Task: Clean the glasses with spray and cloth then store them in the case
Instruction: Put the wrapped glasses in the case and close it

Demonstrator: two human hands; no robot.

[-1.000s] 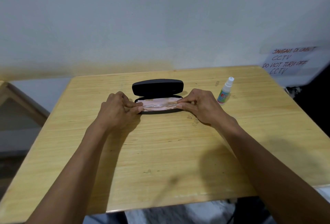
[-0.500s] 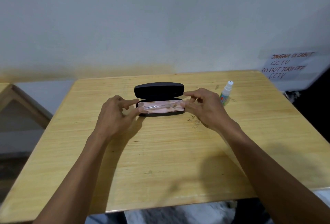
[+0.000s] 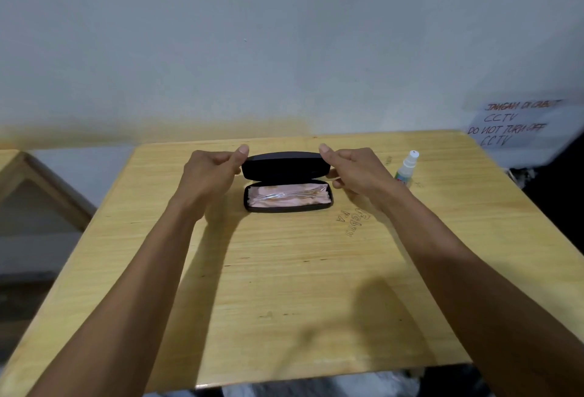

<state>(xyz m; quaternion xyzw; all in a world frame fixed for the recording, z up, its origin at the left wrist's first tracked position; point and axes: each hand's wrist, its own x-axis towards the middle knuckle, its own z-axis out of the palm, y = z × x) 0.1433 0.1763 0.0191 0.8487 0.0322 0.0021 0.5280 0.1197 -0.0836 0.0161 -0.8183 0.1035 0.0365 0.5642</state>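
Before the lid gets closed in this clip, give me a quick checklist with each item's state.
1. Glasses lie inside the case base: ok, a faint clear frame shows on the pink cloth.
2. Cloth tucked inside the base rim: ok, nothing hangs over the near edge.
3. Left hand and right hand pinch the lid at its ends: ok.
4. Fingers clear of the base opening: ok.
5. Spray bottle upright, apart from the case: ok.
6. Lenses actually clean: cannot tell.
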